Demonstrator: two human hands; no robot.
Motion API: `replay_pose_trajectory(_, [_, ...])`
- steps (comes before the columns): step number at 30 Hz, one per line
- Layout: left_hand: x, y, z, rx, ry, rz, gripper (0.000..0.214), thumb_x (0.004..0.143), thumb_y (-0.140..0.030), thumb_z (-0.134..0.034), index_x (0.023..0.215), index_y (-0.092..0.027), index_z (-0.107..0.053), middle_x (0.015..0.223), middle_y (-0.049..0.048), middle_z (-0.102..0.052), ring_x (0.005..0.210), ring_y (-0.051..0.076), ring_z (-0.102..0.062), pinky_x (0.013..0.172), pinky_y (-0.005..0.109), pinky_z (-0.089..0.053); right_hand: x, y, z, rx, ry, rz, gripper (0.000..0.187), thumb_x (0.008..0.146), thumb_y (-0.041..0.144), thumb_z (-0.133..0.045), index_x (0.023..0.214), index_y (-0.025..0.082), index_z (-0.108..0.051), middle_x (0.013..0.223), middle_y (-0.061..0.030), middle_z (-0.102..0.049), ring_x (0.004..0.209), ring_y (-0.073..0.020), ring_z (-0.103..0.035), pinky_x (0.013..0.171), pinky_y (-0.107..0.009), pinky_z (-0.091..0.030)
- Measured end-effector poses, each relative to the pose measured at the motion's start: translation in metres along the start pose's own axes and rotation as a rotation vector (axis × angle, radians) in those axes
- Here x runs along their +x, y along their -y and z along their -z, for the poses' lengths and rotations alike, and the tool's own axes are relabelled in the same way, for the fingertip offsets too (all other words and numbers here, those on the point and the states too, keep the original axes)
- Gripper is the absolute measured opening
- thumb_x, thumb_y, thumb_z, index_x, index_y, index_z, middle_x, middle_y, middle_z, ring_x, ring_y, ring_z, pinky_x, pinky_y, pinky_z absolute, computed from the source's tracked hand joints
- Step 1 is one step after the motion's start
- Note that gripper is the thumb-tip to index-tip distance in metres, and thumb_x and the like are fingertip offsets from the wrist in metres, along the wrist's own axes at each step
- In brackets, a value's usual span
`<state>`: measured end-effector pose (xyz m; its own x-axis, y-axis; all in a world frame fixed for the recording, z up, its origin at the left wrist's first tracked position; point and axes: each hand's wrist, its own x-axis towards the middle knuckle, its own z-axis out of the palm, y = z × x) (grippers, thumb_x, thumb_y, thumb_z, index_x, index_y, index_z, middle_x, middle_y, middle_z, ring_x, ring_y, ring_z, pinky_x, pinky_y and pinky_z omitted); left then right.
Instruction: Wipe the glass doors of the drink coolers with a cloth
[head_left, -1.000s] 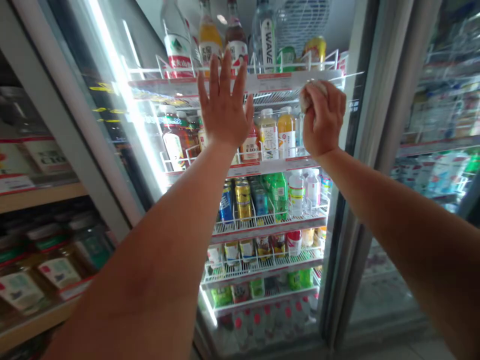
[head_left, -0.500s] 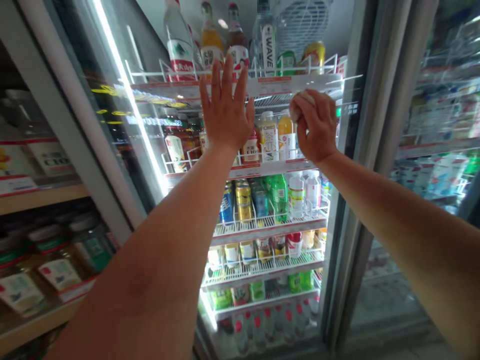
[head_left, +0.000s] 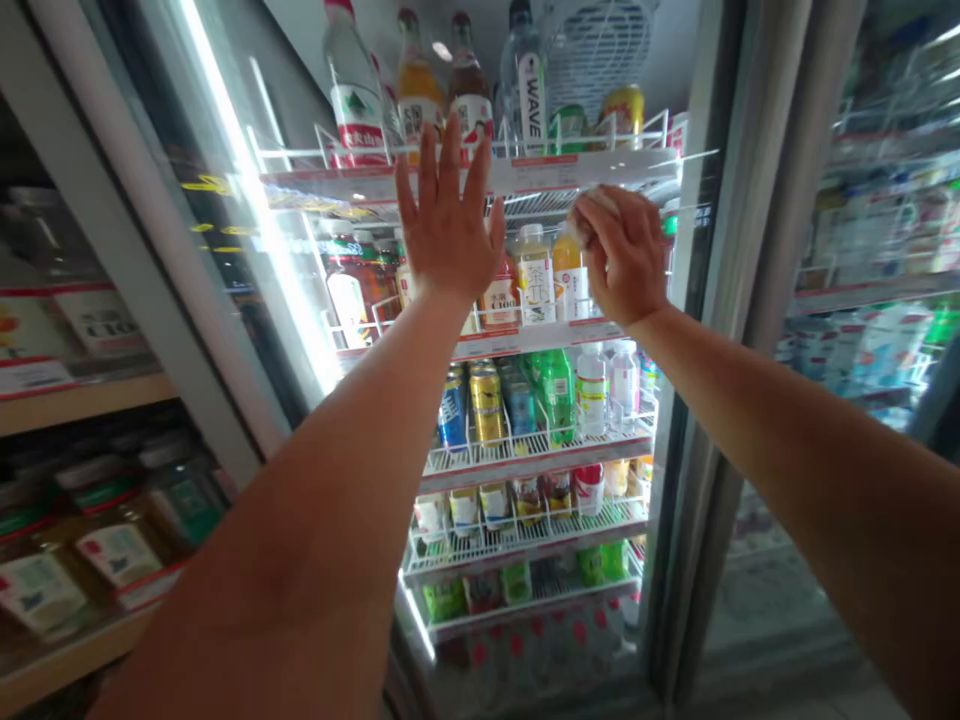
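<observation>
My left hand (head_left: 452, 225) is open, its fingers spread and its palm flat toward the glass door (head_left: 300, 290) of a lit drinks fridge. To its right, my right hand (head_left: 626, 250) is closed around a crumpled pale cloth (head_left: 589, 215), held up at the glass. Only part of the cloth shows past the fingers. Behind the left hand stand a bottle of orange drink (head_left: 418, 95) and a dark bottle (head_left: 471, 95) on the top shelf. Near the right hand, behind the glass, is a bottle of orange juice (head_left: 570, 275).
Inside are wire shelves (head_left: 540, 455) with several bottles and cans. A metal door frame (head_left: 731, 330) runs down the right, with another stocked fridge (head_left: 870, 340) beyond. Shelves of jars (head_left: 112, 540) stand at the left. Bright reflections cross the glass.
My right hand has shifted slightly left and a little down with the cloth. The left hand stays spread in nearly the same place. The view has moved slightly.
</observation>
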<state>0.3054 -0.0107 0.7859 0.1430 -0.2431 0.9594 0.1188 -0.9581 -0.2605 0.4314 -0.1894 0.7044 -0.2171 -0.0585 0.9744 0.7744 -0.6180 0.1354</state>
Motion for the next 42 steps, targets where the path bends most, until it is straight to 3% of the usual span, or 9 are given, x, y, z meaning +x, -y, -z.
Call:
replay_pose_trajectory(3, [0.0, 0.0, 0.0, -0.002, 0.011, -0.026, 0.063, 0.096, -0.043, -0.039, 0.157, -0.031, -0.027, 0.165, -0.0158, -0.008, 0.153, 0.01, 0.009, 0.129, 0.042, 0.009, 0.0, 0.001, 0.001, -0.02, -0.094, -0.072, 0.047, 0.101, 0.03, -0.029, 0.142, 0.03, -0.052, 0.148, -0.0047, -0.048, 0.138, -0.0278, -0.043, 0.118, -0.056, -0.036])
replay_pose_trajectory(9, [-0.001, -0.002, 0.003, -0.113, 0.015, -0.006, 0.071, 0.092, -0.057, -0.041, 0.156, -0.033, -0.025, 0.163, -0.0199, -0.009, 0.149, 0.008, 0.024, 0.127, 0.042, 0.018, 0.001, 0.005, 0.006, -0.006, 0.119, 0.094, 0.047, 0.097, 0.03, -0.037, 0.142, 0.032, -0.052, 0.148, -0.0027, -0.049, 0.14, -0.0268, -0.042, 0.12, -0.055, -0.034])
replay_pose_trajectory(13, [-0.003, -0.002, 0.007, -0.082, 0.017, -0.033, 0.063, 0.096, -0.045, -0.038, 0.156, -0.03, -0.029, 0.165, -0.0144, -0.009, 0.154, 0.013, 0.009, 0.129, 0.041, 0.011, 0.0, 0.001, 0.004, -0.004, -0.03, -0.039, 0.047, 0.1, 0.03, -0.032, 0.143, 0.028, -0.052, 0.149, -0.007, -0.047, 0.141, -0.0279, -0.041, 0.12, -0.054, -0.033])
replay_pose_trajectory(19, [-0.001, -0.002, 0.002, -0.03, 0.045, 0.001, 0.064, 0.097, -0.037, -0.04, 0.158, -0.031, -0.023, 0.164, -0.0182, 0.0, 0.152, 0.011, 0.016, 0.127, 0.042, 0.016, -0.002, 0.007, 0.008, 0.012, 0.165, 0.082, 0.045, 0.099, 0.036, -0.037, 0.141, 0.034, -0.052, 0.149, -0.0008, -0.049, 0.141, -0.029, -0.042, 0.118, -0.059, -0.034])
replay_pose_trajectory(23, [0.0, 0.001, -0.003, -0.003, 0.004, -0.032, 0.063, 0.098, -0.038, -0.038, 0.158, -0.031, -0.021, 0.164, -0.0197, 0.001, 0.15, 0.008, 0.021, 0.128, 0.043, 0.015, 0.0, -0.002, -0.001, 0.012, -0.106, -0.001, 0.046, 0.101, 0.036, -0.028, 0.137, 0.031, -0.056, 0.142, -0.0036, -0.055, 0.134, -0.0263, -0.047, 0.116, -0.052, -0.038])
replay_pose_trajectory(26, [-0.001, 0.002, -0.001, -0.023, -0.022, -0.026, 0.062, 0.096, -0.037, -0.04, 0.156, -0.034, -0.026, 0.164, -0.0182, -0.006, 0.153, 0.01, 0.009, 0.13, 0.043, 0.008, 0.002, -0.013, -0.008, 0.013, -0.306, -0.095, 0.045, 0.1, 0.03, -0.028, 0.134, 0.027, -0.057, 0.135, -0.0079, -0.057, 0.13, -0.0268, -0.051, 0.112, -0.054, -0.041])
replay_pose_trajectory(32, [-0.004, -0.001, 0.01, -0.073, -0.025, -0.079, 0.066, 0.091, -0.032, -0.043, 0.156, -0.022, -0.035, 0.165, -0.0022, -0.016, 0.155, 0.024, -0.007, 0.129, 0.051, 0.002, 0.009, -0.017, -0.011, 0.023, -0.258, -0.138, 0.045, 0.097, 0.028, -0.031, 0.134, 0.027, -0.057, 0.136, -0.0077, -0.056, 0.132, -0.0277, -0.048, 0.113, -0.054, -0.038])
replay_pose_trajectory(39, [-0.001, 0.0, 0.009, -0.223, 0.013, -0.009, 0.065, 0.089, -0.042, -0.042, 0.154, -0.042, -0.033, 0.16, -0.0226, -0.012, 0.152, 0.011, 0.009, 0.128, 0.039, 0.012, 0.053, -0.002, -0.025, -0.033, -0.114, -0.161, 0.049, 0.1, 0.029, -0.024, 0.142, 0.03, -0.05, 0.149, -0.0028, -0.049, 0.141, -0.0278, -0.036, 0.119, -0.057, -0.03])
replay_pose_trajectory(42, [-0.001, 0.001, 0.006, -0.178, 0.019, -0.013, 0.065, 0.09, -0.044, -0.039, 0.155, -0.038, -0.032, 0.161, -0.0226, -0.009, 0.151, 0.008, 0.015, 0.128, 0.038, 0.013, 0.06, 0.006, -0.026, -0.019, -0.112, -0.13, 0.048, 0.101, 0.033, -0.025, 0.142, 0.033, -0.051, 0.149, -0.0001, -0.048, 0.143, -0.0274, -0.035, 0.121, -0.058, -0.03])
